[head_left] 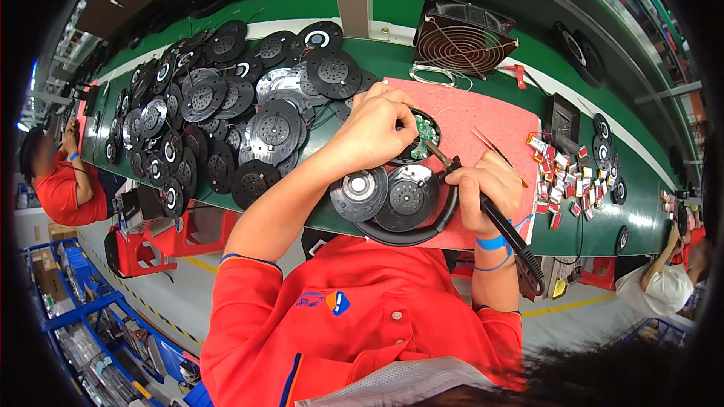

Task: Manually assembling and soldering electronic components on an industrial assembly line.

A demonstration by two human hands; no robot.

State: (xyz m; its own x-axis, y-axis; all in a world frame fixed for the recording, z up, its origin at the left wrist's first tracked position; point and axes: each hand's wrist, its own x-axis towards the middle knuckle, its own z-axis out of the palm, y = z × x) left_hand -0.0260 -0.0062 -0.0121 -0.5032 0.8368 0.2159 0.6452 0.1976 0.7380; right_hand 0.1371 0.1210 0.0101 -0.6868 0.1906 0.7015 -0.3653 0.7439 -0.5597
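My right hand [486,190] grips a soldering iron [500,220] by its dark handle. The iron's metal tip reaches a green circuit board [427,136] inside a round black housing. My left hand [379,126] is closed in a pinch at the housing's left side; anything between its fingertips is hidden. Just in front of my hands lie a silver-faced disc [359,194] and a black disc with a perforated centre [409,197]. A black curved band [407,237], like a headphone band, runs around them. Thin pointed tweezers [494,148] lie beyond my right hand.
The pink mat [452,98] rests on a green bench. Many round speaker-like parts [273,134] are heaped on the left. Small silver-and-red battery-like packs [562,179] spread on the right. A boxy fan [464,38] stands behind. Co-workers sit at both sides.
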